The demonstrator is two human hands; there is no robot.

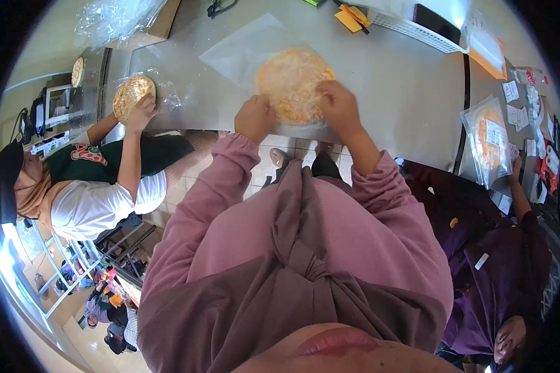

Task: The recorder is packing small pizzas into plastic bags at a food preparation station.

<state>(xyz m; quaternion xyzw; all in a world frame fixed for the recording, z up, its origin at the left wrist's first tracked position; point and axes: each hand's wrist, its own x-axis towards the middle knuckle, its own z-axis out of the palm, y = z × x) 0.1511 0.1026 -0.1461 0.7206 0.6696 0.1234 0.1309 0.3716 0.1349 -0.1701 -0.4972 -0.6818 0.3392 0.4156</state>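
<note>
In front of me a round cheese-topped pizza (291, 84) lies on the steel table. A clear plastic bag (242, 51) encloses it, and its loose part spreads flat toward the far left. My left hand (256, 116) has its fingers curled at the bag's near left side, next to the pizza's rim. At the right rim, my right hand (339, 108) pinches the plastic, its fingers overlapping the pizza's edge. The exact fold of plastic within each grip is too fine to make out.
On the left a co-worker (93, 182) holds another pizza (133, 98) over crumpled plastic. To the right, another co-worker (490, 275) touches a bagged pizza (490, 140) bearing a label. A white basket (415, 32) with a phone (436, 23) stands at the back right; a cardboard box (154, 28) is back left.
</note>
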